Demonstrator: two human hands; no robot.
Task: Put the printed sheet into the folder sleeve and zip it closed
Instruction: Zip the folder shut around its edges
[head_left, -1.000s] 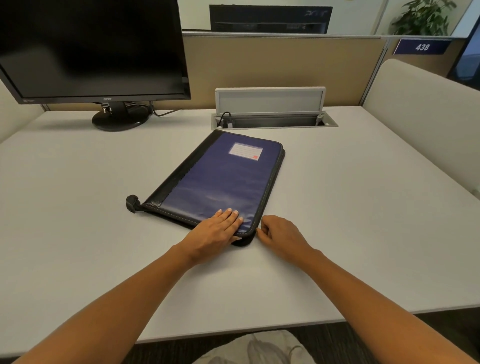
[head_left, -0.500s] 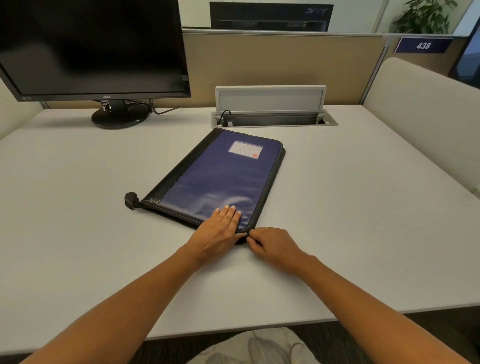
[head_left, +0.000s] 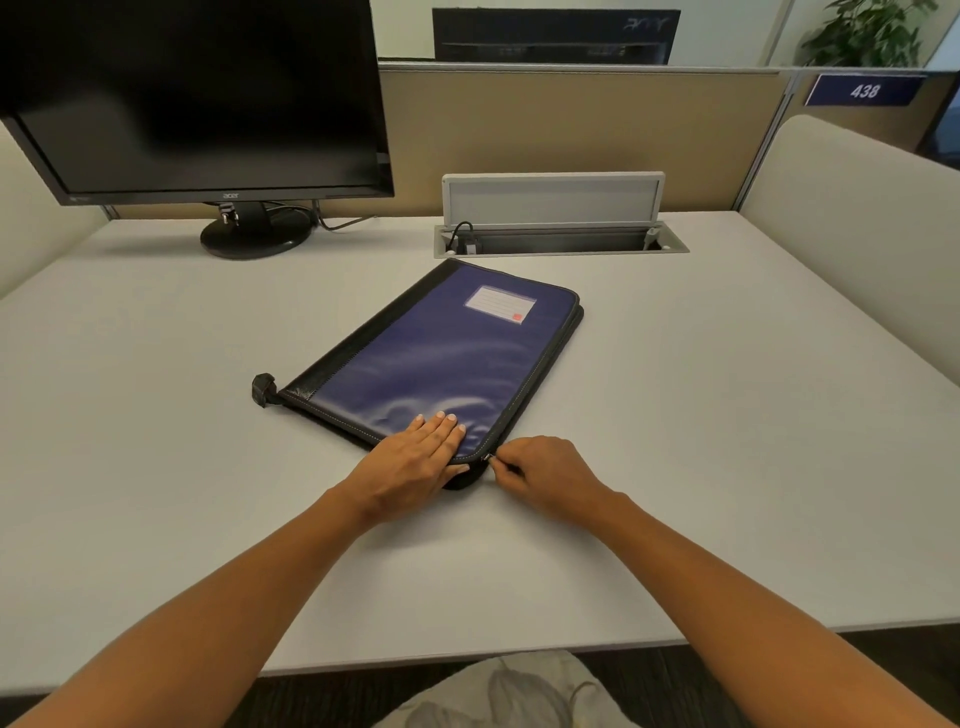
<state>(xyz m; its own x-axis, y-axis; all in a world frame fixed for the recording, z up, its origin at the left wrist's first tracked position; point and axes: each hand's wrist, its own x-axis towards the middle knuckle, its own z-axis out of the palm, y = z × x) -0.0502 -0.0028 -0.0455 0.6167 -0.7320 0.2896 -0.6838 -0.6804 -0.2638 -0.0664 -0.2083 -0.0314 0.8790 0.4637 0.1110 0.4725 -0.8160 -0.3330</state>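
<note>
Both forearms are bare with no sleeves in view; the left hand (head_left: 415, 457) and right hand (head_left: 545, 470) wear no rings; pale patterned cloth (head_left: 509, 696) covers the lap

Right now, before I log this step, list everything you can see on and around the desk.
Folder: one, navy with black trim, flat at desk centre.
Label: one, white, on folder's far end.
Zipper pull: one, metal, at folder's near right corner.
Desk: one, white.
Monitor: one, black, far left.
Cable hatch: one, grey, open, behind folder.
Sign 438: one, blue, far right.
Plant: one, green, top right.
Left hand: flat on folder.
Right hand: pinching the zipper pull.
</note>
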